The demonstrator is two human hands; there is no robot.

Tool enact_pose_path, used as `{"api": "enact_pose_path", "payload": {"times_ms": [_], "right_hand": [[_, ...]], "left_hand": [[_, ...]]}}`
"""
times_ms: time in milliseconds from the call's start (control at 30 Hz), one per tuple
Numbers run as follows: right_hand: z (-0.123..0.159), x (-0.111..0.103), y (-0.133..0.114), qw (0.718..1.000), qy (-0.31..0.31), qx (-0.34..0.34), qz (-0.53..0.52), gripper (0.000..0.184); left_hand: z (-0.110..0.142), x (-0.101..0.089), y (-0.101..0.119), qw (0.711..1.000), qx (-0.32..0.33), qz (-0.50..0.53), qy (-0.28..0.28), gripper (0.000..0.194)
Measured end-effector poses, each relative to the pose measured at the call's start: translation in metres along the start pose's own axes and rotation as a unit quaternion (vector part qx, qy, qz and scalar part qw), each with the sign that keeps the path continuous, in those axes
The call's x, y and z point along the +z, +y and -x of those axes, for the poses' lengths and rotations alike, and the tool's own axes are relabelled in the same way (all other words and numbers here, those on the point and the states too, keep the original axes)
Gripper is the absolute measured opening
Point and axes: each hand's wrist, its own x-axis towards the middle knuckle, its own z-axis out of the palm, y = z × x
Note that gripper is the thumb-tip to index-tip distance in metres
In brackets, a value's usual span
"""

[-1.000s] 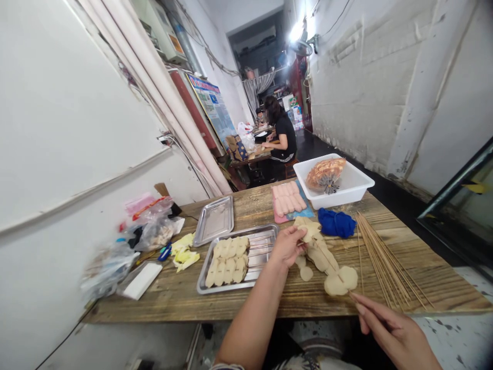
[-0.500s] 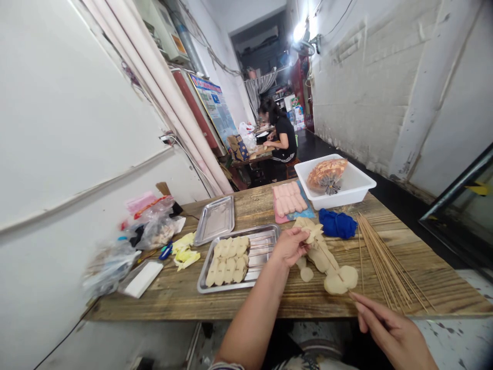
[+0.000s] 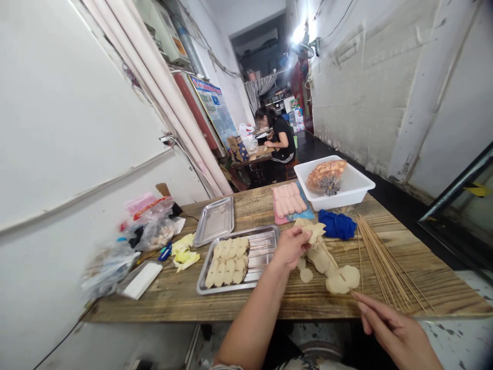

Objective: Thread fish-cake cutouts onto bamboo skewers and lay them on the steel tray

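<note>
My left hand (image 3: 289,246) pinches a pale flat slice (image 3: 316,232) at the far end of a thin wooden skewer (image 3: 334,266). My right hand (image 3: 393,330) grips the skewer's near end at the table's front edge. Round pale slices (image 3: 342,280) sit lower on the skewer, and more loose slices (image 3: 318,259) lie on the wooden table (image 3: 269,303) beneath it. Left of my left hand a steel tray (image 3: 265,237) holds rows of skewered slices (image 3: 228,262).
A bundle of bare skewers (image 3: 385,257) lies at the right. A blue cloth (image 3: 337,225), pink sausages (image 3: 288,200) and a white tub (image 3: 356,187) holding finished skewers stand behind. An empty steel tray (image 3: 214,220) and plastic bags (image 3: 154,228) sit left. A person (image 3: 283,139) works at a far table.
My left hand has lifted the slice slightly along the skewer. My right hand shifted a little with the skewer's end.
</note>
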Motion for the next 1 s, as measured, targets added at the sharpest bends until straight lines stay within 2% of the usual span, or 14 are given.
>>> {"api": "enact_pose_path", "payload": {"times_ms": [300,500,767,1000], "right_hand": [[-0.003,-0.007,0.001,1.0,0.003,-0.017,0.007,0.039],[-0.007,-0.01,0.007,0.999,0.007,-0.03,0.024,0.04],[-0.008,-0.007,0.015,0.999,0.002,-0.038,0.019,0.042],[-0.006,-0.01,0.014,0.999,0.008,-0.049,0.019,0.041]], "left_hand": [[-0.002,0.002,0.001,1.0,-0.007,-0.03,0.004,0.035],[-0.004,0.0,0.002,1.0,-0.028,0.004,-0.003,0.034],[-0.004,0.002,0.001,0.999,-0.019,0.025,0.017,0.031],[-0.002,0.003,0.001,0.999,-0.009,-0.034,0.023,0.029]]}}
